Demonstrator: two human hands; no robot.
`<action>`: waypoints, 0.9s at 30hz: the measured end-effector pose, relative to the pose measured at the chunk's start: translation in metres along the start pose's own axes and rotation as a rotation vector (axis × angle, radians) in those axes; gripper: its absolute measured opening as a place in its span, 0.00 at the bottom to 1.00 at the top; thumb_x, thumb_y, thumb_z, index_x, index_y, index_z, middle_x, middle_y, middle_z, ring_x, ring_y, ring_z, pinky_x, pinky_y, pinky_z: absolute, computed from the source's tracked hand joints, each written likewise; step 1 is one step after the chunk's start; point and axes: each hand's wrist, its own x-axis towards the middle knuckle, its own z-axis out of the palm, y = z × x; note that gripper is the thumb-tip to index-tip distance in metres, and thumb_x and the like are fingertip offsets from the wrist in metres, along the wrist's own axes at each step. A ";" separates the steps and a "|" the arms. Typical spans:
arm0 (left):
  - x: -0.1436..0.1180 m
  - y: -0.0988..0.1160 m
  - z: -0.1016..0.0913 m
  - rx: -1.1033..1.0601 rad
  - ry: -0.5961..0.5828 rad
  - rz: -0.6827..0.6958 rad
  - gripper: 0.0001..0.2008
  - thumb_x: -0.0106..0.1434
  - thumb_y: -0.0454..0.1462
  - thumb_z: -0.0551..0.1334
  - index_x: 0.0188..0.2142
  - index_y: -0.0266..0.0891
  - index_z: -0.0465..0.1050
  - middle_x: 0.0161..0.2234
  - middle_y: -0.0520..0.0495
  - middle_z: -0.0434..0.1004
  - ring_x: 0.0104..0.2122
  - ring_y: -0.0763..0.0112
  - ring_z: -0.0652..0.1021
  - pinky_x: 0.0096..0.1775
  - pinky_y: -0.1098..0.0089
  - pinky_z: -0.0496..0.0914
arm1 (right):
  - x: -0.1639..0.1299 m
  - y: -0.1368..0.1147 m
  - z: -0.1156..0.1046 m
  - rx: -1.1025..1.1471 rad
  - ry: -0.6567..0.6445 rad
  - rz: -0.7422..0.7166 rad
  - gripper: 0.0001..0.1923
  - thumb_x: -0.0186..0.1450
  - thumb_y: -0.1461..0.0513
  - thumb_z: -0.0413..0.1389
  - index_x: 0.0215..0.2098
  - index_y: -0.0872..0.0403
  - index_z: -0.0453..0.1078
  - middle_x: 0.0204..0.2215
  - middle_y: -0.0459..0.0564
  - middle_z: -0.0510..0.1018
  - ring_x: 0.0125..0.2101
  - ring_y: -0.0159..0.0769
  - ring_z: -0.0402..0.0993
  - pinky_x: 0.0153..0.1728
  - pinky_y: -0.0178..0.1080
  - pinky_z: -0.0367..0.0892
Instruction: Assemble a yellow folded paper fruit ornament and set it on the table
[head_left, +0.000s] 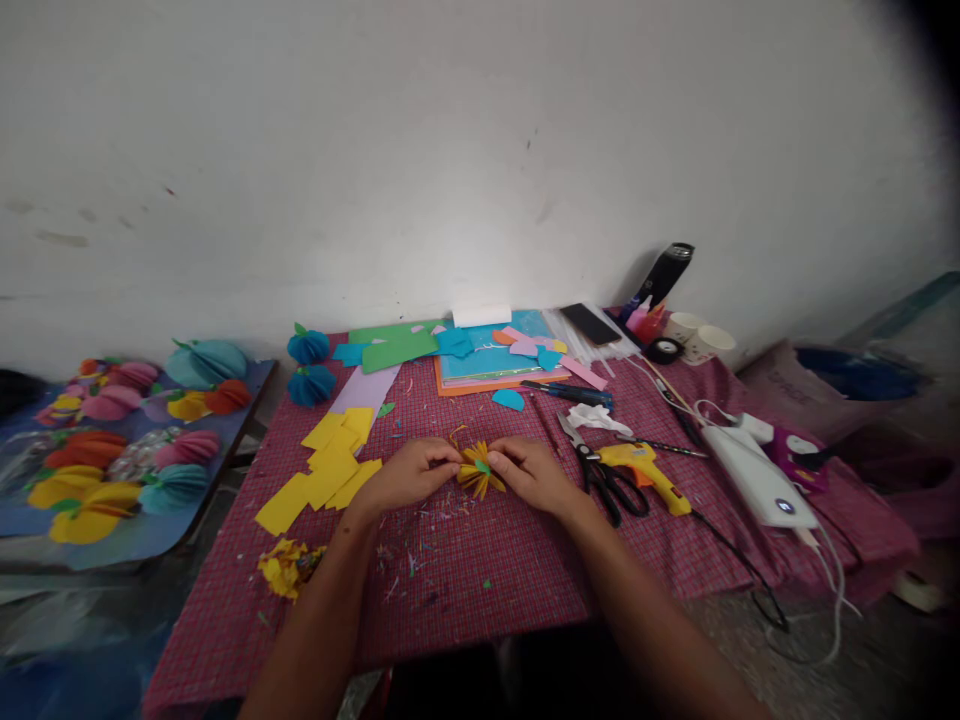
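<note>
Between my two hands, just above the tablecloth (517,600), is a small yellow folded-paper pumpkin (474,486) with a green paper piece at its centre. My left hand (416,470) pinches its left edge, thumb and fingers together. On the other side, my right hand (534,474) grips it with the thumb near the green piece. Yellow paper rectangles (330,470) lie left of my left hand. Crumpled yellow paper (285,568) sits by my left forearm. Black-handled scissors (611,485) and a yellow hot glue gun (649,475) rest right of my right hand.
Coloured sheets (487,362) and a phone (591,324) lie at the back. Two blue paper pumpkins (310,384) stand back left. A white power strip (757,475) with cables, paper cups (709,343) and a black flask (670,272) are at right. A side table (232,430) holds several paper pumpkins.
</note>
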 end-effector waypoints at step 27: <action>-0.002 -0.015 0.002 -0.040 0.044 -0.165 0.08 0.61 0.38 0.61 0.32 0.38 0.77 0.29 0.52 0.77 0.29 0.73 0.73 0.31 0.75 0.64 | -0.005 0.012 -0.013 -0.174 0.169 0.025 0.20 0.58 0.56 0.65 0.44 0.52 0.64 0.42 0.51 0.73 0.41 0.42 0.70 0.43 0.44 0.66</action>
